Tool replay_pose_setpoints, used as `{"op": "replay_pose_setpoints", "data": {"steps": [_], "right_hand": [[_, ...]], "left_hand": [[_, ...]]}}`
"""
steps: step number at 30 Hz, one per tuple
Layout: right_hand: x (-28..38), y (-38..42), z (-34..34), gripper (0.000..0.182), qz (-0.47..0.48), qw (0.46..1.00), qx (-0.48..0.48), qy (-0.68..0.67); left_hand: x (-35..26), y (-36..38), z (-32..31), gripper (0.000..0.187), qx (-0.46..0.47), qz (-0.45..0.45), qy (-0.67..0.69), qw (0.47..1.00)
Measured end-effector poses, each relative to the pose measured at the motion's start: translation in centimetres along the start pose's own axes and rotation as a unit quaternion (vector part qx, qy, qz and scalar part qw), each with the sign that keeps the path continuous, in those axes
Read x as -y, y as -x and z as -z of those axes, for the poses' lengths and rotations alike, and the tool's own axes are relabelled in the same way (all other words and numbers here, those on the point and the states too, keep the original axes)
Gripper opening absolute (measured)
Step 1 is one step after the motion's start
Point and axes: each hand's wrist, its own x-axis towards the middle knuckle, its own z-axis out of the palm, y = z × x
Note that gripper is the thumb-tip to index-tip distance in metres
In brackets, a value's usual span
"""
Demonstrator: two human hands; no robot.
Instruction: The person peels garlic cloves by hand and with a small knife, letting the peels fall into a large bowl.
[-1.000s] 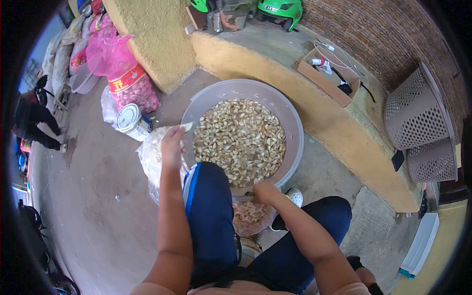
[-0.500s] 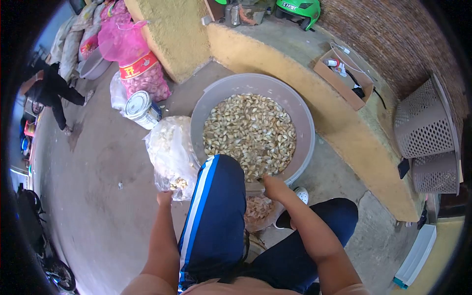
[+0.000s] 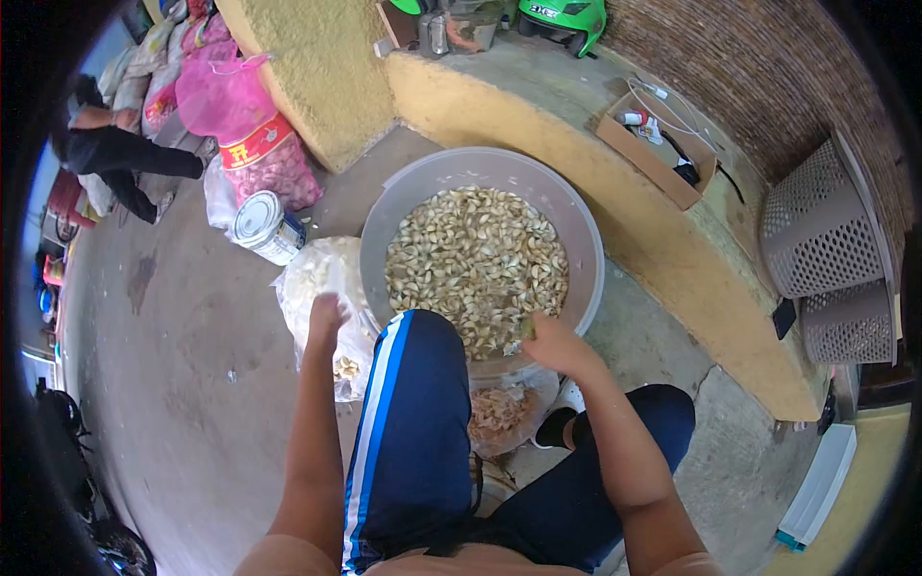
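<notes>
My left hand [image 3: 328, 315] is over a clear plastic bag [image 3: 305, 278] of pale peeled cloves, its fingers curled and blurred. My right hand [image 3: 552, 344] is closed at the near rim of a big grey tub [image 3: 588, 264], around a small dark greenish thing too small to name. Many garlic cloves [image 3: 475, 254] lie in the tub. Below my right hand, a bag of brownish skins [image 3: 501, 415] rests between my legs.
A white can [image 3: 274, 230] and a pink net sack [image 3: 274, 168] stand at the upper left. A person [image 3: 120, 154] is farther left. On the ledge are a cardboard box [image 3: 672, 178] and grey perforated baskets [image 3: 826, 230].
My left hand has moved up from the bag's lower end to its middle. My right hand has risen slightly along the tub's near rim. The person at the left has shifted position.
</notes>
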Motion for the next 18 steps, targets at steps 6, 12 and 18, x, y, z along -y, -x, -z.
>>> {"op": "replay_pose_setpoints", "data": {"steps": [6, 12, 18], "right_hand": [[-1.0, -1.0, 2.4, 0.019, -0.004, 0.978, -0.058, -0.201], [2.3, 1.4, 5.9, 0.015, 0.065, 0.794, -0.046, -0.602], [3.3, 2.8, 7.2, 0.02, 0.09, 0.79, -0.114, -0.596]], "left_hand": [[-13.6, 5.1, -13.1, 0.04, 0.19, -0.127, 0.106, 0.968], [-18.2, 9.7, -20.5, 0.031, 0.328, -0.07, 0.12, 0.935], [-17.7, 12.9, -23.7, 0.025, 0.325, -0.128, 0.034, 0.936]]}}
